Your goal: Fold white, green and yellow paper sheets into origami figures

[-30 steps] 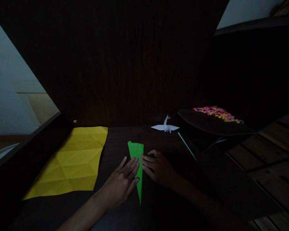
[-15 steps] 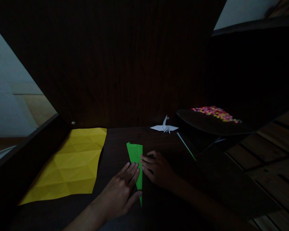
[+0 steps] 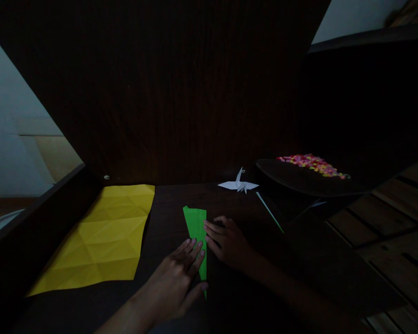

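Green paper [image 3: 196,227], folded into a long narrow wedge, lies pinned under the flat, spread left hand [image 3: 176,280] and right hand [image 3: 226,241], neither gripping. Creased yellow sheet [image 3: 104,236] lies left; white paper crane [image 3: 239,184] sits behind.

On my table [image 3: 167,199]: folded paper strip [image 3: 196,222] at centre, my left hand [image 3: 176,278] on its left edge, my right hand [image 3: 230,241] at its right; creased sheet [image 3: 104,236] far left; paper crane [image 3: 239,184] behind right; tray [image 3: 299,178] beyond

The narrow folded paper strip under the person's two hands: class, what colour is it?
Green: the narrow folded paper strip shows best in the head view.
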`<state>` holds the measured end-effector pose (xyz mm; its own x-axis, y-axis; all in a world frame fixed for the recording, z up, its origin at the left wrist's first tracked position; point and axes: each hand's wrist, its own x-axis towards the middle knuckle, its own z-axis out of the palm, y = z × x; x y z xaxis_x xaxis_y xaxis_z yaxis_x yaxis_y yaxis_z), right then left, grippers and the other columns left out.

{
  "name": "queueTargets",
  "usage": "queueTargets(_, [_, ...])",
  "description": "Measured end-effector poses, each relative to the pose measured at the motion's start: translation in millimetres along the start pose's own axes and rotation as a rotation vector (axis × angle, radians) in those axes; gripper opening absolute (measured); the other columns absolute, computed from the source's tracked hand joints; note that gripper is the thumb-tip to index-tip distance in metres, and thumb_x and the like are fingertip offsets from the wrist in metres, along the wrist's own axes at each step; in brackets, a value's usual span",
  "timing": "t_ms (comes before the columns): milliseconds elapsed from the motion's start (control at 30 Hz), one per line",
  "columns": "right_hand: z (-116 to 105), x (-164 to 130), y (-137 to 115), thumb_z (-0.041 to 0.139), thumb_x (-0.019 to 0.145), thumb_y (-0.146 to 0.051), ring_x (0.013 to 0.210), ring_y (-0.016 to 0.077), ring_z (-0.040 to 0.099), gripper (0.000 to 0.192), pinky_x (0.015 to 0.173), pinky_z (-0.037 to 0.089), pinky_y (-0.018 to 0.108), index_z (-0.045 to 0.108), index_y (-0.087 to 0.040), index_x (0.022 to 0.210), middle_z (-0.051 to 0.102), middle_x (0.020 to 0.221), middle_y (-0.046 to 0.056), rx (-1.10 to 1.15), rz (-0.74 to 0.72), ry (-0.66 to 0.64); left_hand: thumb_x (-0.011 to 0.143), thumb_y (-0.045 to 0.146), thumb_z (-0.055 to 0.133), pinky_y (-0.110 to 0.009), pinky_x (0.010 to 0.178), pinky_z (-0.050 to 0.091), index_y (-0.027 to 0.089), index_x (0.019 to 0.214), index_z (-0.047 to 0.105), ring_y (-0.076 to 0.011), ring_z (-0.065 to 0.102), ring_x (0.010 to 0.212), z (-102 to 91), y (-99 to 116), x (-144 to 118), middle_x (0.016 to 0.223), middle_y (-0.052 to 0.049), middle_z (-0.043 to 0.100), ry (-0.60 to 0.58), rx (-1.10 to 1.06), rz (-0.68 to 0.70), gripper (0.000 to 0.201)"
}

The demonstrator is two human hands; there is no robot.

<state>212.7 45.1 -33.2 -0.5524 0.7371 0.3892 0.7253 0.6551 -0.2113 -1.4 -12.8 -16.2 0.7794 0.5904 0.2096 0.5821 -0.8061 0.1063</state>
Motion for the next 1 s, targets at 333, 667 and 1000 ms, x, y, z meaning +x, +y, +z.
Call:
queueTargets(333, [-2, 6, 4, 0.054, 0.09, -0.026, 0.108, 0.0306, 0.05, 0.034, 0.086, 0.043, 0.049, 0.06, -0.019, 0.123, 0.061, 0.128, 0.007, -0.042, 0.02, -0.023, 0.092, 0.037, 0.05, -0.048, 0.11, 0.035, 0.016, 0.141, 0.041, -0.0299, 0.035, 0.136, -5.2, -3, 0, 0.145, -0.013, 0.043, -0.045, -0.028, 0.037, 0.054])
queueTargets(667, [-6, 6, 11, 0.053, 0.091, -0.03, 0.11, 0.0299, 0.05, 0.035, 0.088, 0.044, 0.049, 0.06, -0.023, 0.124, 0.059, 0.131, 0.006, -0.063, 0.033, -0.056, 0.094, 0.045, 0.045, -0.054, 0.11, 0.03, 0.016, 0.141, 0.039, -0.0306, 0.04, 0.133, -1.7, -4, 2, 0.141, -0.014, 0.048, -0.025, 0.001, 0.02, 0.056])
queueTargets(1000, [-3, 0, 12, 0.055, 0.089, -0.024, 0.111, 0.0298, 0.049, 0.028, 0.088, 0.045, 0.049, 0.064, -0.02, 0.115, 0.061, 0.127, 0.007, -0.029, -0.013, 0.055, 0.091, 0.033, 0.052, -0.054, 0.112, 0.027, 0.018, 0.146, 0.026, -0.0237, 0.049, 0.127, 7.1, -11, 4, 0.144, -0.012, 0.046, 0.083, -0.085, -0.135, 0.063])
